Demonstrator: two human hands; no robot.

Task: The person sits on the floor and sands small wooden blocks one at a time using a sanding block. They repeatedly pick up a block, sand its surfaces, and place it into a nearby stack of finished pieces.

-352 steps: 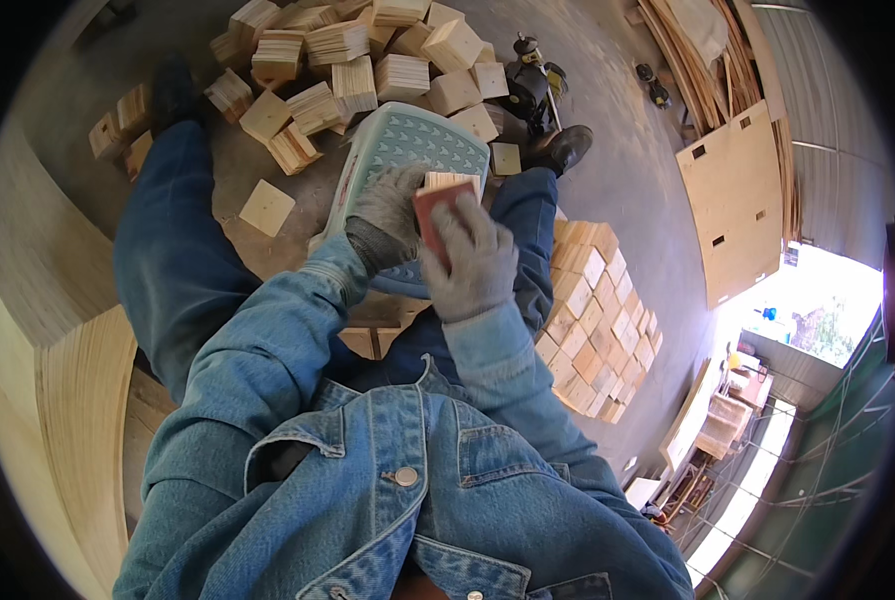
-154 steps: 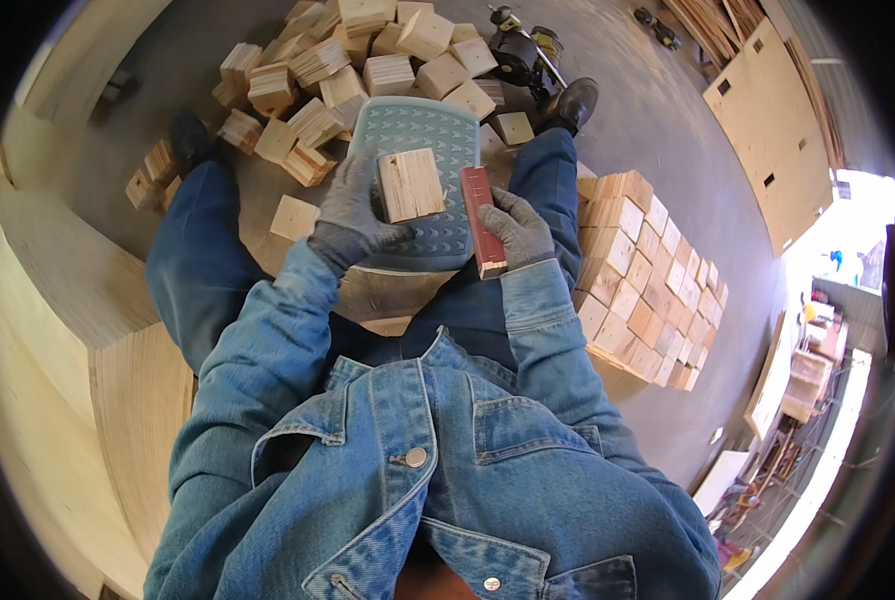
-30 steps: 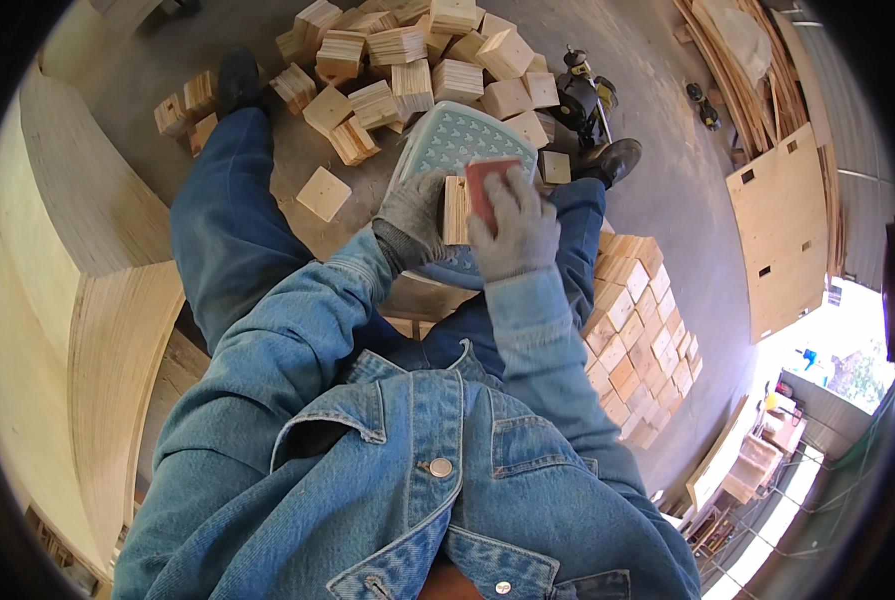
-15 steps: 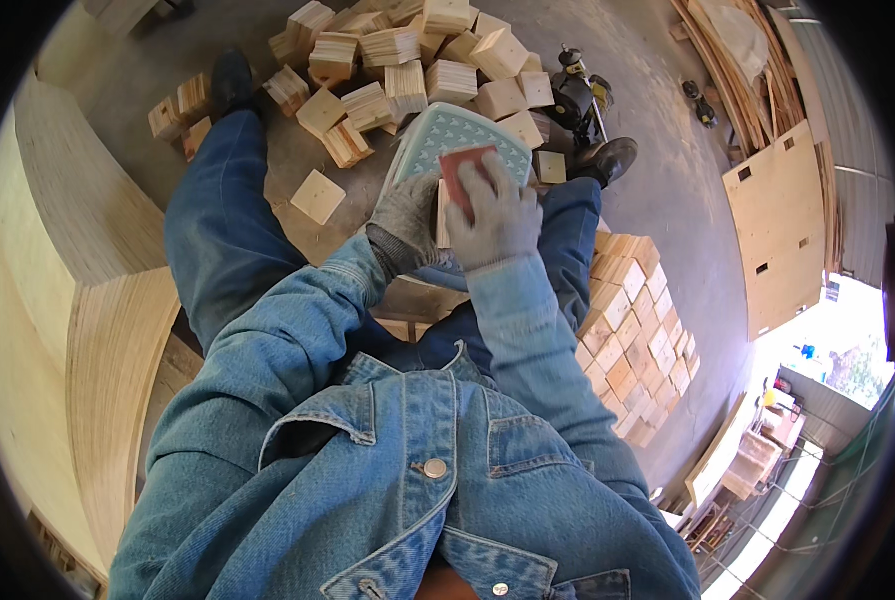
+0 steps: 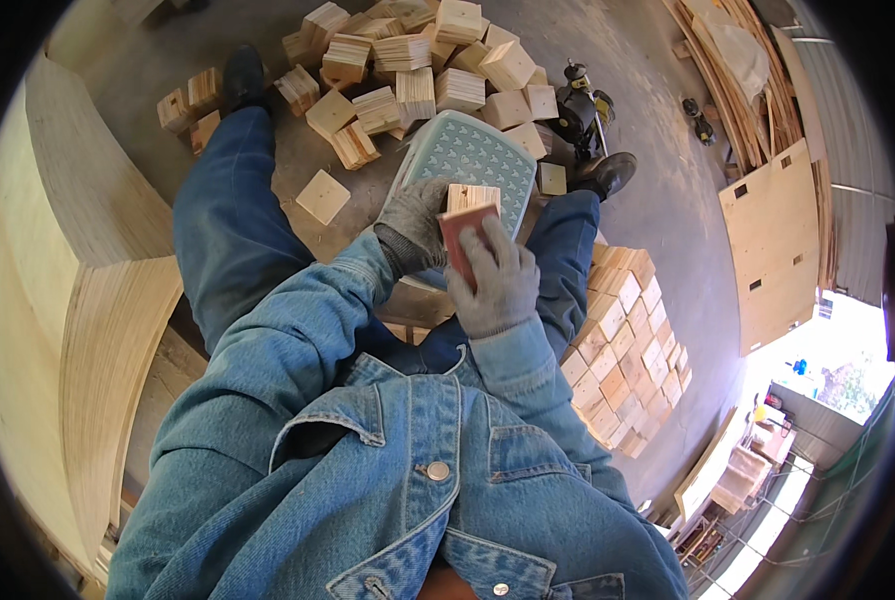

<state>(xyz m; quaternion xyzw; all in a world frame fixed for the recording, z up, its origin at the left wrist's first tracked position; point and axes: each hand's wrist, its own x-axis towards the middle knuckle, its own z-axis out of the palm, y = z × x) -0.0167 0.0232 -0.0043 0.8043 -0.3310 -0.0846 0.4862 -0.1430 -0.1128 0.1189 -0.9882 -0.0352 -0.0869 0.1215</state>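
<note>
My left hand point(image 5: 416, 220), in a grey knit glove, grips a square plywood block point(image 5: 473, 197) by its left side; the layered edge of the block faces up. My gloved right hand point(image 5: 497, 282) is closed on a flat reddish-brown sanding block point(image 5: 463, 242), fingers lying over its face. This sanding block rests against the near side of the plywood block and hides part of it. Both hands are above a pale green plastic stool point(image 5: 502, 155) with a patterned top, between my legs.
Loose plywood blocks point(image 5: 402, 52) lie heaped beyond the stool, one single block point(image 5: 323, 197) apart from them. Neatly stacked blocks point(image 5: 627, 350) stand right of my leg. A black-and-yellow power tool point(image 5: 579, 110) is near my right shoe. Large plywood sheets point(image 5: 117, 330) are stacked at left.
My right hand has drawn the sanding block toward me and down, uncovering the top edge of the plywood block. The left hand keeps its hold, nearly in place.
</note>
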